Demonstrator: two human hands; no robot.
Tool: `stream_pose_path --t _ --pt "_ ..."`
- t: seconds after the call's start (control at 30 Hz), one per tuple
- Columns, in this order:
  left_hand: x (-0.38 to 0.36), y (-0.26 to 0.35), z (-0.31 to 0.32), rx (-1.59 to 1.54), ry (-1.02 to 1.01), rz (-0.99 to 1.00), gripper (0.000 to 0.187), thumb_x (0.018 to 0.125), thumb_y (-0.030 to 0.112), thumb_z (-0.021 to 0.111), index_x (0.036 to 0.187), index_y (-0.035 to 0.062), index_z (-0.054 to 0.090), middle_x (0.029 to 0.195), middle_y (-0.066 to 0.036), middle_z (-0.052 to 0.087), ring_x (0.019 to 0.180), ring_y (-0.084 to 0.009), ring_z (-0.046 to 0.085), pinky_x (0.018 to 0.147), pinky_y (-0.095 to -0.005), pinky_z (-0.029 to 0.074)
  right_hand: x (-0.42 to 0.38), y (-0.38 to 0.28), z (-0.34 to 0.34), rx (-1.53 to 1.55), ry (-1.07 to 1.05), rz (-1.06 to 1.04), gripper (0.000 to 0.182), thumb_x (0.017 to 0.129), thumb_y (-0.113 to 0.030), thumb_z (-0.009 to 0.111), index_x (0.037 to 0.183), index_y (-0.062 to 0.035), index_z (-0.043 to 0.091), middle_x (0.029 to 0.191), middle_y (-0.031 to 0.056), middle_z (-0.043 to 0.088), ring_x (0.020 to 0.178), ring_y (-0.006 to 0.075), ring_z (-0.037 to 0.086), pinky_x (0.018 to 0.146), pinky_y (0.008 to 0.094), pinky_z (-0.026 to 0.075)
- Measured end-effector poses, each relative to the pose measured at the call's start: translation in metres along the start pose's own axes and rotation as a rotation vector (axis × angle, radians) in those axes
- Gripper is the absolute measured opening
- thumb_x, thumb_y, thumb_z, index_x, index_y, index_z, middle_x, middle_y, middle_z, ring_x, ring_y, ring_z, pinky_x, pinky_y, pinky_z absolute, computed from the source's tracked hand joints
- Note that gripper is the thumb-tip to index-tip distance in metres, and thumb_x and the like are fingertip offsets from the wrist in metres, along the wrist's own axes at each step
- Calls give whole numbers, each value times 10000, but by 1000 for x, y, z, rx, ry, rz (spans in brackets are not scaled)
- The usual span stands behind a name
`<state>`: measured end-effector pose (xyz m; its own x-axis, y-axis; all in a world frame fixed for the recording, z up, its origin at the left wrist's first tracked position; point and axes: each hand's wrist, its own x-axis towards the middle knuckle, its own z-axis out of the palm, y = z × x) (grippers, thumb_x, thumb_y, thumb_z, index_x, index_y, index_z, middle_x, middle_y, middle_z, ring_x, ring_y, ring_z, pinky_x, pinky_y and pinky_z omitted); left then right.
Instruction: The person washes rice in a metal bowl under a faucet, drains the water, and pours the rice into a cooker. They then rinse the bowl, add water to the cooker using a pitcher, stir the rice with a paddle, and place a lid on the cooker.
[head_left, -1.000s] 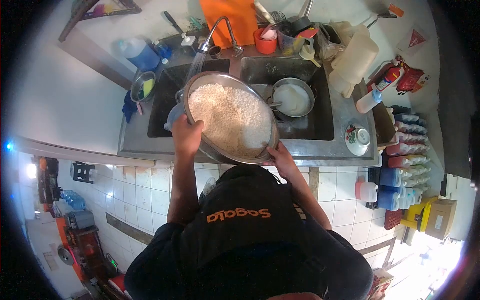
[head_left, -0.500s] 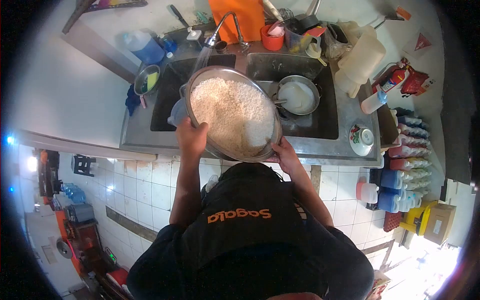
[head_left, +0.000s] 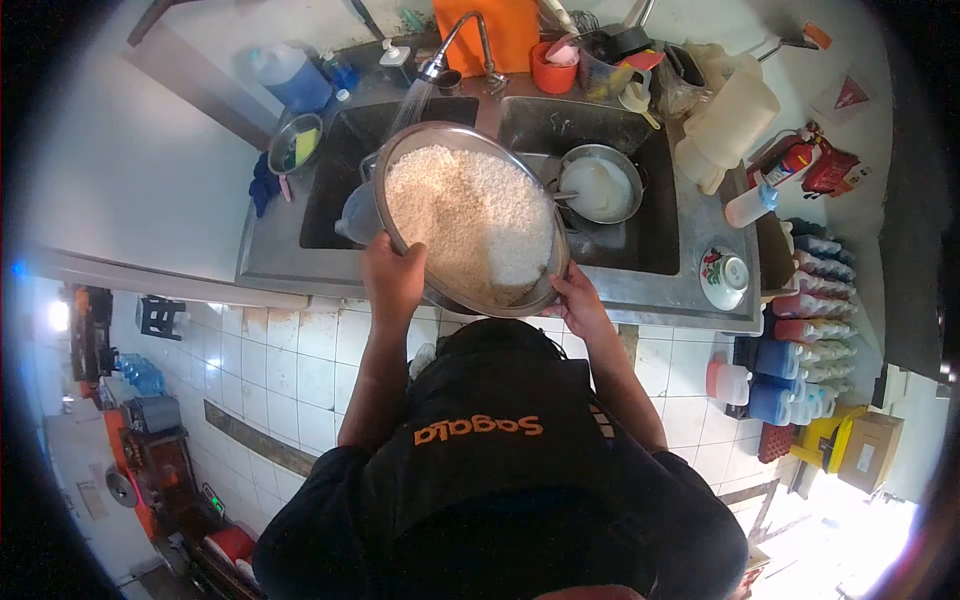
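Metal bowl [head_left: 545, 291]: held in both my hands over the front of the left sink basin [head_left: 318, 200] and the divider, between the faucet [head_left: 431, 68] and my torso. The underside of the bowl is out of view, as are most of the fingers supporting it; their exact spread cannot be told. Visible grip: my left hand [head_left: 392, 281] clamps the left rim, thumb laid over the edge; my right hand [head_left: 579, 300] pinches the lower right rim between thumb and fingers. The bowl conceals part of a translucent container [head_left: 358, 214] in the left basin. Water from the faucet passes down at the far rim; its landing point is hidden. A handle projects from the pan [head_left: 600, 184] in the right basin, its near end at the bowl's right rim; whether the two touch cannot be determined. Orientation: the bowl is tilted, mouth up and partly toward my view, exposing the white grains [head_left: 462, 212]. The long axis of its oval outline runs from far left to near right, with the near right end closest to my torso.
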<state>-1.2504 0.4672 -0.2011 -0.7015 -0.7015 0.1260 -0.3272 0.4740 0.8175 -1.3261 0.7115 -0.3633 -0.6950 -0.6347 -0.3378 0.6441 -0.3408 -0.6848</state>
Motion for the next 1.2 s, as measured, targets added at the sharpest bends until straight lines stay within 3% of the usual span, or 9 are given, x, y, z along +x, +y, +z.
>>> stream_pose_path --t 0.37,0.53,0.73,0.87,0.93,1.2 --pt "-4 -14 4 -15 -28 -75 195 680 105 604 788 -55 578 657 -178 618 583 -262 611 567 -357 461 7 5 -5 40 43 -28 428 890 -55 473 1290 -63 321 1095 129 558 782 212 656 536 268 595" --pt "-5 -9 1 -22 -35 -60 191 674 111 608 765 -54 574 645 -184 606 587 -275 612 564 -361 459 3 1 -5 -49 100 17 418 881 -45 488 1274 -65 346 985 99 594 633 145 629 441 214 541" --pt "2 -18 1 11 -21 -7 193 675 110 603 760 -60 572 621 -176 600 566 -258 607 547 -367 453 -6 -7 12 -8 147 10 353 884 -45 489 1221 -45 387 901 89 607 555 128 603 427 219 527" --pt "-1 3 -6 -45 -62 -75 185 683 103 597 767 -60 574 590 -153 593 502 -219 585 499 -350 444 -11 -10 11 -49 131 26 395 884 -42 465 1264 -49 356 958 92 594 599 129 607 416 210 492" --pt "-3 12 -9 -104 -72 -127 175 697 100 590 773 -58 576 565 -126 582 448 -180 556 449 -322 429 -14 -10 12 9 117 9 370 880 -37 492 1231 -37 374 875 100 609 514 139 593 411 226 522" --pt "-1 3 -9 -136 -78 -124 178 707 105 593 761 -62 563 560 -114 577 440 -168 552 433 -308 430 -17 -10 11 -11 121 28 357 866 -40 512 1197 -23 382 778 94 597 462 127 565 399 225 512"
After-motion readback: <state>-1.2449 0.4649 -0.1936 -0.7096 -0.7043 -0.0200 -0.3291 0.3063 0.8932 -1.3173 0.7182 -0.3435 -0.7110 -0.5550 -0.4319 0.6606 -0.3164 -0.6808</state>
